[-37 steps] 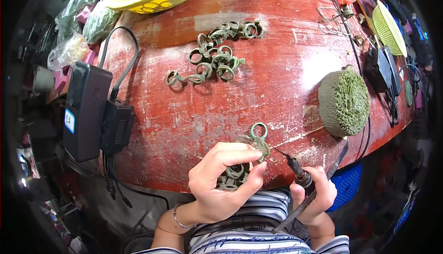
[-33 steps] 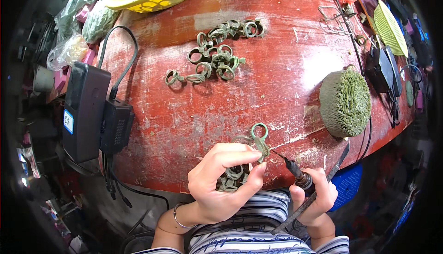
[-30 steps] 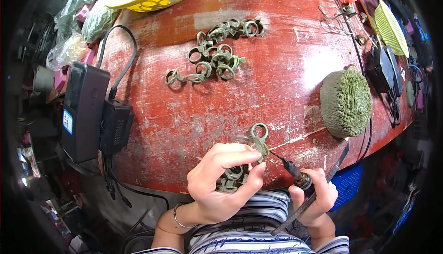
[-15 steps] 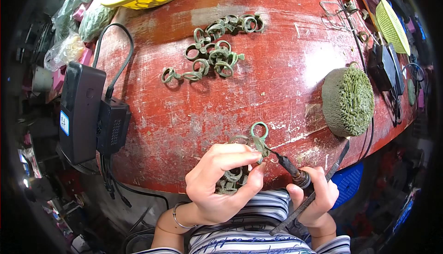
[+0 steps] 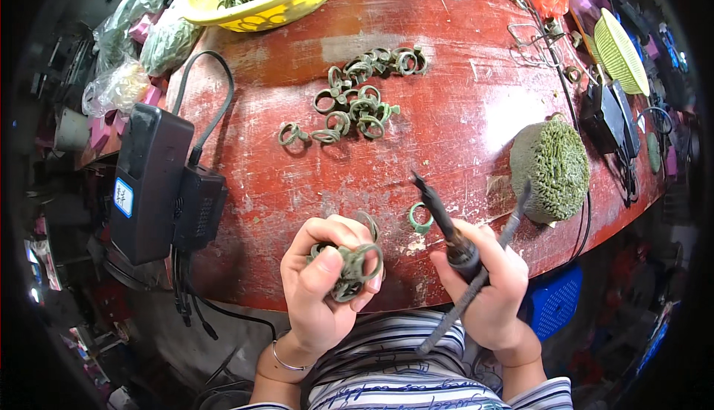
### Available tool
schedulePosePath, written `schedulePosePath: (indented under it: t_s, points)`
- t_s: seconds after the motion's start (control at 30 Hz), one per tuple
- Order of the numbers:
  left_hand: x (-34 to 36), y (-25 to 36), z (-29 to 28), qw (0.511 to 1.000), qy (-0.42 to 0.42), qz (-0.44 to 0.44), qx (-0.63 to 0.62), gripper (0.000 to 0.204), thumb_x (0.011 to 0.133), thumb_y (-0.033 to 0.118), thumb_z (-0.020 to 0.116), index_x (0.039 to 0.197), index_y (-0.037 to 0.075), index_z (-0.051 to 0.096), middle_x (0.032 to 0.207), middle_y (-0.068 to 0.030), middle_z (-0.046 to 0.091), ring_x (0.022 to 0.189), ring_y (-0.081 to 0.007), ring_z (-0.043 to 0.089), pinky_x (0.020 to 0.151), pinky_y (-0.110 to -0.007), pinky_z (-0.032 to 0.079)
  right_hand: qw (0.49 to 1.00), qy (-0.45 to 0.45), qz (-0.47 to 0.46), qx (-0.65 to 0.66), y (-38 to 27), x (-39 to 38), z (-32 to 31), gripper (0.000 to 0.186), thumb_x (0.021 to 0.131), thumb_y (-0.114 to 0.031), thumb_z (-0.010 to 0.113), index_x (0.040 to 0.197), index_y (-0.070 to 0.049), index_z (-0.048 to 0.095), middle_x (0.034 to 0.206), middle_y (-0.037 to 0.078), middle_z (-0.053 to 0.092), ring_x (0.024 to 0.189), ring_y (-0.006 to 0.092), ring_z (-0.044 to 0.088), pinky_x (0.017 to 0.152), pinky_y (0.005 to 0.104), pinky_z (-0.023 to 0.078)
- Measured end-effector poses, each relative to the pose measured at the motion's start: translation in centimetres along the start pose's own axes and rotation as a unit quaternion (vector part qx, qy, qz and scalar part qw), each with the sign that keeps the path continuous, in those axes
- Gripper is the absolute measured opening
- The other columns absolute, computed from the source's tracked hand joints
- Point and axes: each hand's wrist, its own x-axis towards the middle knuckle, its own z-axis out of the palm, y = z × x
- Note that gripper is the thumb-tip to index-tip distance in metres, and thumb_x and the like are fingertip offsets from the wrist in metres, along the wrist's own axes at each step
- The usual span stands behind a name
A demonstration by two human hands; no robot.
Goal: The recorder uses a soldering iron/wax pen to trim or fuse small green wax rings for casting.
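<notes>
My left hand [image 5: 323,276] is closed round several green wax-like rings [image 5: 355,265] just over the table's near edge. In my right hand [image 5: 491,283] are two tools. One is a dark pen-shaped tool [image 5: 448,228] with a blackened, pointed tip, much like a soldering iron, angled up and left. The other is a long thin grey file [image 5: 476,287], lying crosswise through the fingers. A single brighter green ring [image 5: 421,218] sits on the red table between my hands, touched by neither. Farther off, more green rings [image 5: 361,101] lie in a loose cluster.
At the far left stands a yellow basket [image 5: 275,12] full of rings. A black box-shaped device [image 5: 149,187] with cables is on the left. To the right are a round green textured block [image 5: 554,168], a black adapter [image 5: 606,116] and a pale green basket [image 5: 623,51].
The brighter green ring, earlier at my left fingertips, now lies on the table. My left hand has drawn back with its rings, and the dark tool's tip has swung upward.
</notes>
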Motion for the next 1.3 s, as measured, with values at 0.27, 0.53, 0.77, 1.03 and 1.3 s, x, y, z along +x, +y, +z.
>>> schedulePosePath:
  t_s: [0.27, 0.53, 0.77, 1.03, 1.3]
  points:
    - [0.2, 0.3, -0.3, 0.995, -0.016, -0.018, -0.092, 0.019, 0.088, 0.018, 0.05, 0.095, 0.001, 0.051, 0.088, -0.016, 0.055, 0.063, -0.0169, 0.055, 0.04, -0.019, 0.037, 0.993, -0.075, 0.084, 0.04, -0.1, 1.1, 0.6, 0.03, 0.07, 0.002, 0.065, 0.099, -0.003, 0.056, 0.07, 0.016, 0.057, 0.063, 0.0349, 0.057, 0.058, 0.0359, 0.045]
    - [0.5, 0.6, 1.4, 0.963, -0.009, -0.091, 0.252, 0.019, 0.08, 0.008, 0.062, 0.093, -0.003, 0.057, 0.079, -0.0095, 0.06, 0.058, -0.0108, 0.056, 0.039, -0.016, 0.036, 0.912, -0.151, 0.281, 0.26, -1.6, 1.6, -2.2, 0.008, 0.08, -0.008, 0.065, 0.083, -0.001, 0.062, 0.056, 0.0, 0.055, 0.051, 0.0032, 0.05, 0.048, 0.0201, 0.039]
    - [0.5, 0.3, 2.4, 0.955, -0.031, -0.161, 0.247, 0.019, 0.08, 0.005, 0.065, 0.097, -0.001, 0.061, 0.082, -0.0022, 0.06, 0.067, -0.0033, 0.052, 0.058, -0.017, 0.042, 0.877, -0.093, 0.327, 0.339, -1.8, 1.6, -2.6, 0.008, 0.082, -0.008, 0.062, 0.086, -0.002, 0.061, 0.064, 0.002, 0.06, 0.05, 0.0027, 0.049, 0.046, 0.0179, 0.039]
    - [0.4, -0.1, 1.5, 0.983, -0.023, -0.034, 0.177, 0.019, 0.081, 0.015, 0.064, 0.078, 0.0, 0.052, 0.076, -0.0135, 0.056, 0.053, -0.0125, 0.053, 0.035, -0.016, 0.032, 0.969, 0.024, 0.174, 0.175, 0.7, -0.4, -0.7, 0.021, 0.075, 0.0, 0.067, 0.094, 0.002, 0.057, 0.077, 0.007, 0.062, 0.068, 0.0115, 0.058, 0.064, 0.0253, 0.047]
    - [-0.7, 0.0, 1.8, 0.957, 0.008, -0.03, 0.289, 0.01, 0.077, 0.001, 0.065, 0.082, -0.002, 0.057, 0.08, -0.0104, 0.061, 0.061, -0.0081, 0.055, 0.048, -0.017, 0.04, 0.995, -0.037, 0.081, 0.041, 0.7, 0.0, -0.8, 0.02, 0.073, -0.001, 0.067, 0.09, 0.0, 0.057, 0.063, 0.009, 0.058, 0.054, 0.0192, 0.057, 0.052, 0.0295, 0.043]
